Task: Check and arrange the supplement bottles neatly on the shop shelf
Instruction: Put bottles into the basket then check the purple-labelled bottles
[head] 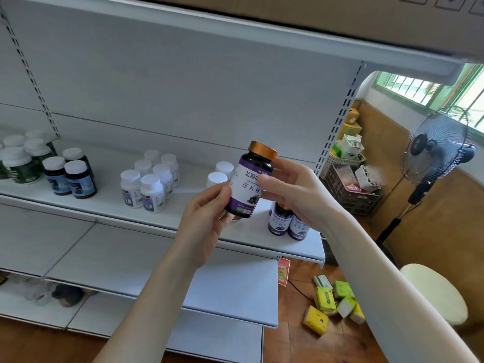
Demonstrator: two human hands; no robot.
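White shop shelf (110, 205), purple-labelled bottle (248, 182) pinched between both hands' grips

Two hands, the left hand (207, 218) and the right hand (293, 189), hold one purple bottle (248, 184). Just under the right hand stand two more purple bottles (277, 221). Left of the hands stand six white bottles (152, 193), and two more white caps (217, 178) peek out behind the hands. Farther left are three blue-label bottles (80, 182). The green-label bottles (22, 169) past them are too blurry to count. Below the right hand, six small boxes (324, 299) lie on the floor (301, 341).
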